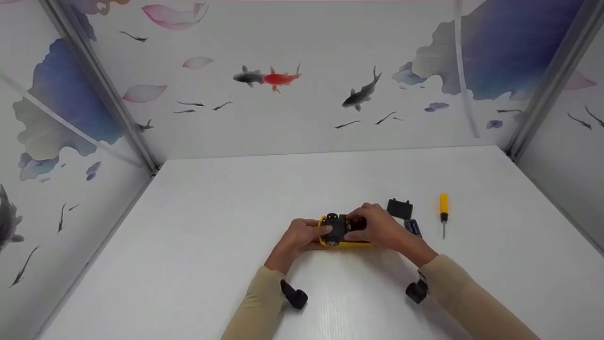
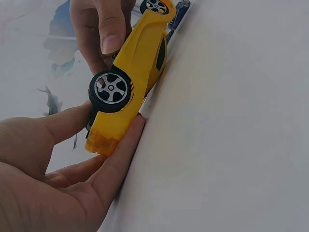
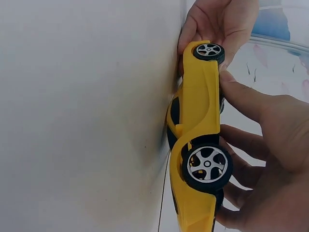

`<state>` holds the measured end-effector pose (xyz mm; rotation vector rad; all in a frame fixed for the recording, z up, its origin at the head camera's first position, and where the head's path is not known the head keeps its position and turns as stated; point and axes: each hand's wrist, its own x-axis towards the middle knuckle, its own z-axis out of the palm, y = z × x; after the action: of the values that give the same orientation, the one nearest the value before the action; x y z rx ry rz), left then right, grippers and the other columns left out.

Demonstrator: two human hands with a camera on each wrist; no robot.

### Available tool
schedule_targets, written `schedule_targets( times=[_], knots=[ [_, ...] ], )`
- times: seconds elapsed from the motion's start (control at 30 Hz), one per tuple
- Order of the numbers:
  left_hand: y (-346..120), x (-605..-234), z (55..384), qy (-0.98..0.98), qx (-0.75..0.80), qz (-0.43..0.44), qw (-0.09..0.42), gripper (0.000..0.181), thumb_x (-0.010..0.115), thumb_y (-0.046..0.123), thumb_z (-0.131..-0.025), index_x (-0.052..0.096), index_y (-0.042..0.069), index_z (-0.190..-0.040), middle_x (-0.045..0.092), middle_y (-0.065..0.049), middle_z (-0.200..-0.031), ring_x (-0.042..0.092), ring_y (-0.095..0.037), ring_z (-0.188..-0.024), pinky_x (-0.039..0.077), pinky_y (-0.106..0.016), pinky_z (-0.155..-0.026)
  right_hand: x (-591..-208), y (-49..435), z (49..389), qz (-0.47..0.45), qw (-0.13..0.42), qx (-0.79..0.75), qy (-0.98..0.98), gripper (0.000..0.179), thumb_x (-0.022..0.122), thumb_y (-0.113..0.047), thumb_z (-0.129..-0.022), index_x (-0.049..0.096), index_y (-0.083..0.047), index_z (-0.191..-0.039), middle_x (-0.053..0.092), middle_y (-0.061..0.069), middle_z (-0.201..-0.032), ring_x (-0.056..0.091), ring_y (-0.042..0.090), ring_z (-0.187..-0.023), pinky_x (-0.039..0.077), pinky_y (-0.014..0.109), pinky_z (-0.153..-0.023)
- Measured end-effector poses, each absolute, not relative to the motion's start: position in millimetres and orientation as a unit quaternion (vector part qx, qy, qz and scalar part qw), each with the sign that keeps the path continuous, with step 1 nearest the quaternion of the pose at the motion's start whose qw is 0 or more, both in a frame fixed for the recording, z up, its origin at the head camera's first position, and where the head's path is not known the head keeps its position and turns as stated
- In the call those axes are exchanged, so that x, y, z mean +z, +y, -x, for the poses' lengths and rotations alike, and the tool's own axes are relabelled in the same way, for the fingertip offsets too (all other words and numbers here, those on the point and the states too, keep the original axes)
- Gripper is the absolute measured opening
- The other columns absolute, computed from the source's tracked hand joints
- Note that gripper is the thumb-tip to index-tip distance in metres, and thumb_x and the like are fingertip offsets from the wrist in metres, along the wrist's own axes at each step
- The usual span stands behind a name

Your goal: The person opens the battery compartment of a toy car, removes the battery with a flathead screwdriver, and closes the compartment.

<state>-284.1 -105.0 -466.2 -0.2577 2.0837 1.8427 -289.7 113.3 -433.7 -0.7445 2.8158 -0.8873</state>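
Observation:
A yellow toy car (image 1: pixel 347 244) lies wheels up on the table, its black underside (image 1: pixel 336 228) facing the head camera. My left hand (image 1: pixel 302 234) grips one end, thumb on the underside and fingers beneath the yellow body. From the other side my right hand (image 1: pixel 381 227) bends over the underside, thumb at the near edge and fingers farther across. In the right wrist view its thumb and fingers touch the car's dark bottom beside the wheels. Whatever lies under the right palm is hidden.
Just beyond the right hand lie a black cover plate (image 1: pixel 400 208) with small tabs and dark blue batteries (image 1: pixel 413 228). Farther right is a screwdriver (image 1: pixel 443 208) with a yellow handle. Printed panels (image 1: pixel 311 127) wall in the white table (image 1: pixel 212 212) at the back and sides.

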Motion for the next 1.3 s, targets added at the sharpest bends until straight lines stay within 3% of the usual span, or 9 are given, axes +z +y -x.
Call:
schedule_targets(
  times=[0.43, 0.67, 0.97, 1.3],
  knots=[
    [-104, -465, 283, 0.731, 0.654, 0.087, 0.176, 0.053, 0.075, 0.02, -0.091, 0.059, -0.005, -0.135, 0.066, -0.02, -0.127, 0.07, -0.026, -0.108, 0.06, -0.036, -0.089, -431, 118, 297, 0.271, 0.084, -0.302, 0.91, 0.039, 0.072, -0.033, -0.093, 0.069, -0.003, -0.119, 0.063, 0.011, -0.109, 0.055, 0.021, -0.099, 0.052, 0.041, -0.088],
    [-104, -466, 281, 0.727, 0.658, 0.088, 0.175, 0.051, 0.074, 0.018, -0.091, 0.06, -0.005, -0.134, 0.067, -0.02, -0.125, 0.071, -0.028, -0.108, 0.061, -0.036, -0.088, -425, 120, 296, 0.286, 0.113, -0.285, 0.908, 0.044, 0.075, -0.038, -0.089, 0.068, -0.004, -0.117, 0.06, 0.01, -0.111, 0.054, 0.022, -0.103, 0.051, 0.044, -0.093],
    [-106, -466, 282, 0.729, 0.657, 0.087, 0.173, 0.055, 0.073, 0.019, -0.092, 0.055, -0.007, -0.137, 0.065, -0.023, -0.128, 0.07, -0.029, -0.11, 0.061, -0.035, -0.088, -424, 118, 293, 0.278, 0.104, -0.257, 0.92, 0.049, 0.078, -0.038, -0.086, 0.069, -0.007, -0.123, 0.06, 0.01, -0.116, 0.051, 0.026, -0.109, 0.049, 0.048, -0.094],
    [-105, -467, 283, 0.726, 0.66, 0.084, 0.175, 0.057, 0.075, 0.019, -0.091, 0.056, -0.007, -0.137, 0.065, -0.022, -0.128, 0.07, -0.027, -0.11, 0.06, -0.036, -0.09, -423, 116, 295, 0.283, 0.097, -0.252, 0.92, 0.045, 0.082, -0.036, -0.082, 0.071, -0.007, -0.115, 0.06, 0.01, -0.112, 0.051, 0.026, -0.105, 0.049, 0.046, -0.091]
  ],
)
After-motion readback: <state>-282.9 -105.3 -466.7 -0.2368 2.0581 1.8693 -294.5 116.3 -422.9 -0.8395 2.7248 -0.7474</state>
